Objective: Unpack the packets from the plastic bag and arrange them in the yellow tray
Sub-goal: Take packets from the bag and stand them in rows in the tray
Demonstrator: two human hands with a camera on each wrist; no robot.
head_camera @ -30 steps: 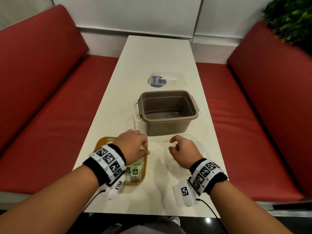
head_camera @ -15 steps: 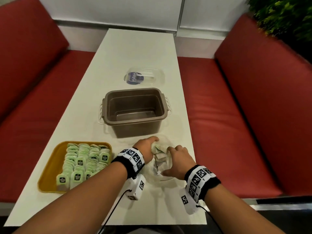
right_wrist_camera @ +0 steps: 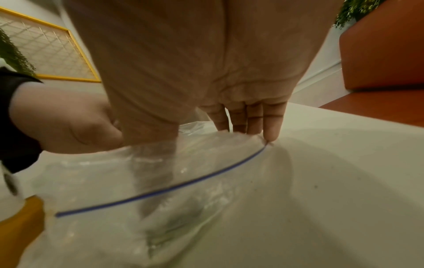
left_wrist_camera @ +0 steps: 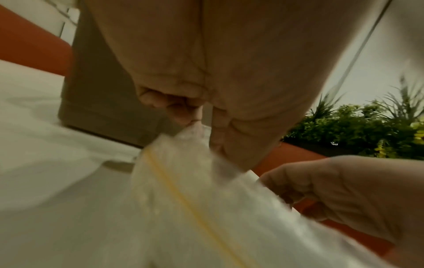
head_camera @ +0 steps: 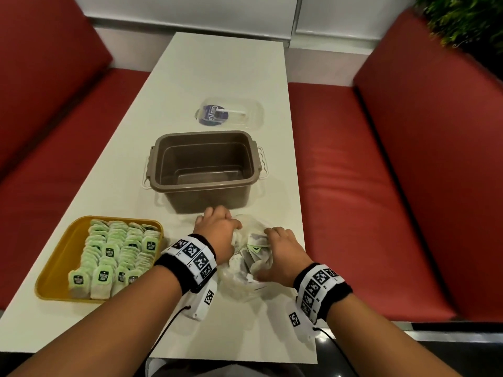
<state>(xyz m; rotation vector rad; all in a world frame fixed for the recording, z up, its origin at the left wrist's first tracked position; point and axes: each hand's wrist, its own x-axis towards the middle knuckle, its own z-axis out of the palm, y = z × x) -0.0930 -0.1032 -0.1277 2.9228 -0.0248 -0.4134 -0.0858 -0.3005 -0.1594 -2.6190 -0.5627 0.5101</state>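
Note:
The clear plastic bag (head_camera: 245, 284) lies on the white table just in front of the brown tub, with a few packets (head_camera: 257, 248) still inside. My left hand (head_camera: 228, 229) pinches the bag's left rim (left_wrist_camera: 195, 199) with curled fingers (left_wrist_camera: 183, 116). My right hand (head_camera: 269, 240) holds the right rim; in the right wrist view its thumb (right_wrist_camera: 151, 163) is inside the bag (right_wrist_camera: 114, 181) and its fingers (right_wrist_camera: 252, 125) press the outside. The yellow tray (head_camera: 65, 251) at the front left holds several rows of green packets (head_camera: 114, 251).
An empty brown tub (head_camera: 201, 135) stands mid-table, with a clear lid (head_camera: 231, 114) bearing a blue label behind it. Red benches (head_camera: 381, 200) run along both sides. A plant (head_camera: 468, 20) sits at the back right. The table's front edge (head_camera: 217, 357) is close.
My left hand left the yellow tray and moved right to the bag. Both hands now hold the bag's mouth, and the view has swung so the tray sits further left.

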